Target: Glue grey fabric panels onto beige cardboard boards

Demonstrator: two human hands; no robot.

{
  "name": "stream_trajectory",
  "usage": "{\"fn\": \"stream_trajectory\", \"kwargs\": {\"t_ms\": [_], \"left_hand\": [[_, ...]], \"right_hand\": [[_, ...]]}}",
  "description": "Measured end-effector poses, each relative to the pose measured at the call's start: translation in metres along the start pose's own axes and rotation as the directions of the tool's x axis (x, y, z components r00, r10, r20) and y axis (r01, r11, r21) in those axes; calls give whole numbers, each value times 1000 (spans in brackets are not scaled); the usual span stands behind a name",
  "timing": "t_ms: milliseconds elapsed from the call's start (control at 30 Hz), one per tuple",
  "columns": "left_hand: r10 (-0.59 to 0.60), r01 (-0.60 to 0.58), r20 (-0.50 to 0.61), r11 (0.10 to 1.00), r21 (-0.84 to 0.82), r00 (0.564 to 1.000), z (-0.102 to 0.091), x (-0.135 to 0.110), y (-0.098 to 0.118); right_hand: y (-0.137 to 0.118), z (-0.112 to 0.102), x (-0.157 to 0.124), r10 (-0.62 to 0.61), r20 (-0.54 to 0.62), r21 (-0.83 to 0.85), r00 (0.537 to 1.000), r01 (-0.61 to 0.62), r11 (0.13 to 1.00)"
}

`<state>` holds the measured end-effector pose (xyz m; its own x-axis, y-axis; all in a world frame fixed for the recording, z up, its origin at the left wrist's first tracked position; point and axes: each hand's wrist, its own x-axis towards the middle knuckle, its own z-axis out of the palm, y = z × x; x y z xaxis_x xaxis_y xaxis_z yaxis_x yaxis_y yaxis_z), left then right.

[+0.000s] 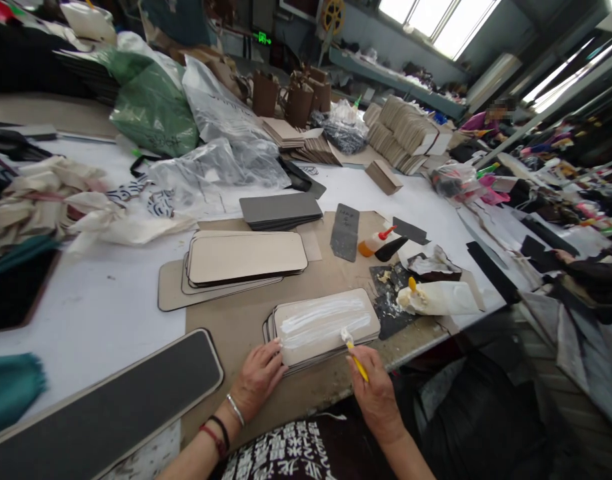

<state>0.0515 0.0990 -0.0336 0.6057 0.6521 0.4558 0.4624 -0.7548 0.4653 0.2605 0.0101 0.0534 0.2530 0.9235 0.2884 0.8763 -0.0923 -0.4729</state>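
L hand (257, 379) hides panel stack (329, 325) cnr.

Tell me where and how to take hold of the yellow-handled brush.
Pinch the brush's yellow handle, probably best from the near side: it is slim and slants back toward the person, while the white-smeared tip points away, over the top board. The right hand holds it by that handle now.

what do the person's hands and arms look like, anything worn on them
The left hand is ungloved, with a silver-coloured bangle, black band and dark red bracelet at the wrist. The right hand is ungloved, with no wristwear visible. Neither visible forearm is sleeved.
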Motion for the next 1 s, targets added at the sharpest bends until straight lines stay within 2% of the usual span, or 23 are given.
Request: {"fn": "stream_trajectory", "kwargs": {"t_ms": [67,167,267,367,467,533,600,767,867,1000], "left_hand": [[-6,6,10,1000,-3,1000,1,-1,0],[-7,7,6,1000,-3,1000,2,-2,0],[-1,1,-5,1000,-5,1000,1,-1,0],[5,-5,-7,1000,-12,1000,1,-1,0],[16,-16,-17,1000,-7,1000,1,0,-1],[33,-33,-36,999,7,999,0,1,-1],[47,-46,-50,999,21,998,-1,2,-1],[65,-63,-67,997,40,996,-2,5,1],[57,-54,-53,998,44,997,-1,5,1],[48,-46,-37,998,54,998,1,3,2]], "right_hand": [[-5,3,-4,2,48,26,999,-3,1000],[-32,9,-6,-8,160,175,987,-21,984],[-54,18,5,41,163,295,986,-89,951],[-58,33,21,154,135,396,979,-196,897],[-50,48,34,226,179,468,957,-285,836],[-37,53,40,245,183,463,952,-303,833],[-16,50,45,272,135,426,953,-304,852],[65,18,64,361,-80,244,929,-333,911],[105,-3,69,366,-175,133,914,-346,929],[123,-22,63,270,-196,17,943,-272,962]]}}
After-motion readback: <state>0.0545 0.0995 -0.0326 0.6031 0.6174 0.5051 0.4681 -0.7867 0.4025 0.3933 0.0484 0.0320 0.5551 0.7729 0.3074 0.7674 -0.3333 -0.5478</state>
